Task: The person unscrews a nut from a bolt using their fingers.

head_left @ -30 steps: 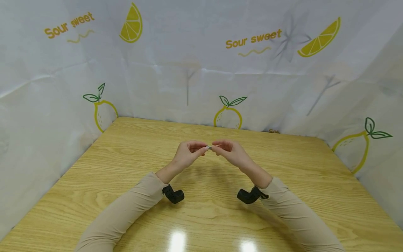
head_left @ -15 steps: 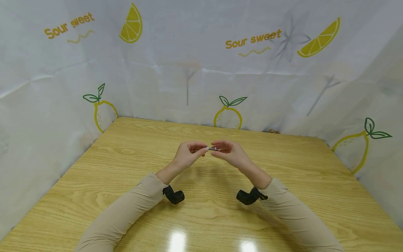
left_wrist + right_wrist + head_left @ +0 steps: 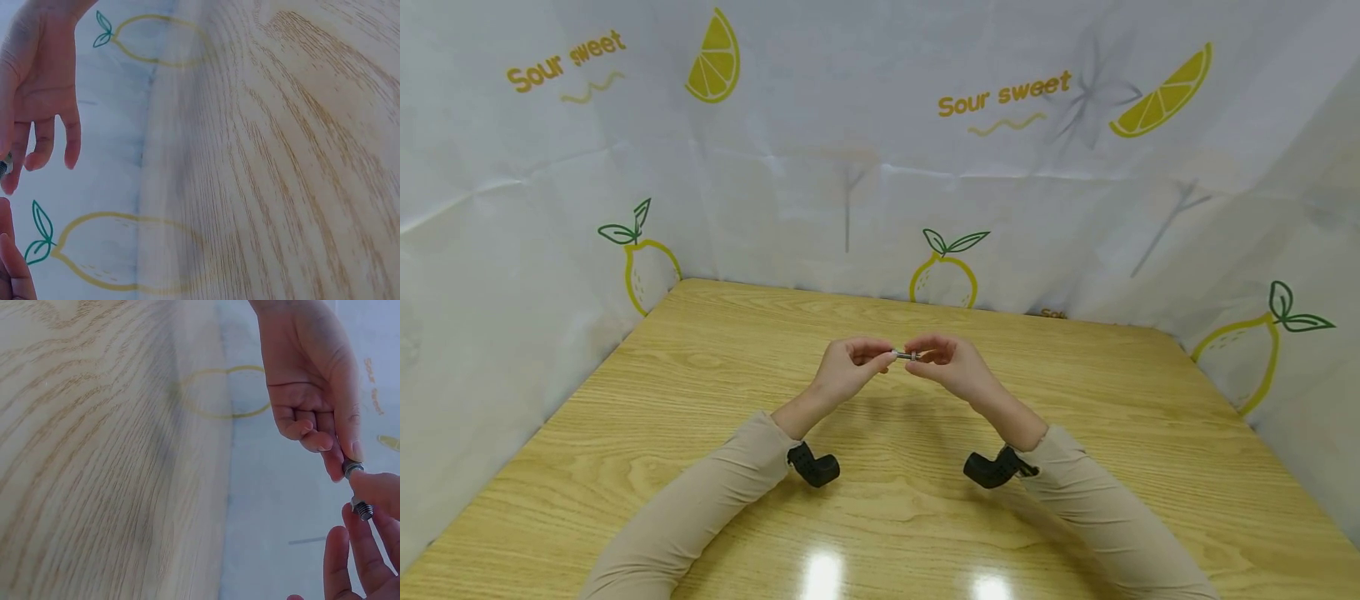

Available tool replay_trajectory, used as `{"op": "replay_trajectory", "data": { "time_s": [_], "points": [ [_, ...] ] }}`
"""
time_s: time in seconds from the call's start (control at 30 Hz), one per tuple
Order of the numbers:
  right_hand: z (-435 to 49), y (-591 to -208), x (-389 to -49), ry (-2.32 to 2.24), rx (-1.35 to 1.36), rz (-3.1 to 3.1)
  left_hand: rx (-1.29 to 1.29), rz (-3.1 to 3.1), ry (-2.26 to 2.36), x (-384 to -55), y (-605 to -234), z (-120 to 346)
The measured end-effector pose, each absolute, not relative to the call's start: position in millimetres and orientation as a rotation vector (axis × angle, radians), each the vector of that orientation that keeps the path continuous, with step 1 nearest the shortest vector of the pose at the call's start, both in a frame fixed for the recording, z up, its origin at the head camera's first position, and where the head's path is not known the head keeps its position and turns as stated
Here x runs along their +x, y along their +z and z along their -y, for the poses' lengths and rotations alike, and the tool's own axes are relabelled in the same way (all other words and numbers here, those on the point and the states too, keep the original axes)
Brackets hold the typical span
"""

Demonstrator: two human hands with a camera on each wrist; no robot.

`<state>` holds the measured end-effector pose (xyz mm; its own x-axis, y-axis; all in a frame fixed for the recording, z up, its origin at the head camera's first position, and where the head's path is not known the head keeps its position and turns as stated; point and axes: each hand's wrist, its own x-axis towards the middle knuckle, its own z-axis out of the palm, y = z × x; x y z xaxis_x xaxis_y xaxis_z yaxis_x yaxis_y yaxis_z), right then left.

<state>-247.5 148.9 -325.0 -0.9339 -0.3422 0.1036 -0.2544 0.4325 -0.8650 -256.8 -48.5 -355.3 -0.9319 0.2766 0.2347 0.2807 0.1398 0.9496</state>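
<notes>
In the head view my left hand (image 3: pixel 846 367) pinches one end of a small metal bolt (image 3: pixel 902 356). The bolt lies roughly level between the two hands, above the table. Near its other end sits a nut (image 3: pixel 913 357), with the thumb and fingers of my right hand (image 3: pixel 953 365) curled about it. From the right wrist, the bolt's head is between the left thumb and fingertips, while the right thumb crosses the shank. A right fingertip meets the nut (image 3: pixel 357 503) there, and the threaded tip (image 3: pixel 365 513) sticks out. The left wrist view shows only a sliver of metal.
A wood-grain table (image 3: pixel 880 508) spreads beneath both forearms. Behind it and at the sides hangs a pale cloth (image 3: pixel 820 208) printed with lemons. Black wrist cameras (image 3: pixel 814 467) stick out below the beige sleeves.
The right thumb and fingers, which covered the bolt's far end a second ago, have parted slightly, and the nut now shows between them. The left hand keeps its place.
</notes>
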Motion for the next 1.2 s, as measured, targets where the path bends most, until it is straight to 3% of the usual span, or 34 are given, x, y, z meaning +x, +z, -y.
{"op": "replay_trajectory", "data": {
  "time_s": [1.2],
  "points": [
    [-150.7,-324.4,-248.6,-1.534,-0.533,-2.575,-0.546,2.378,-1.961,-256.3,-355.1,47.5]
  ]
}}
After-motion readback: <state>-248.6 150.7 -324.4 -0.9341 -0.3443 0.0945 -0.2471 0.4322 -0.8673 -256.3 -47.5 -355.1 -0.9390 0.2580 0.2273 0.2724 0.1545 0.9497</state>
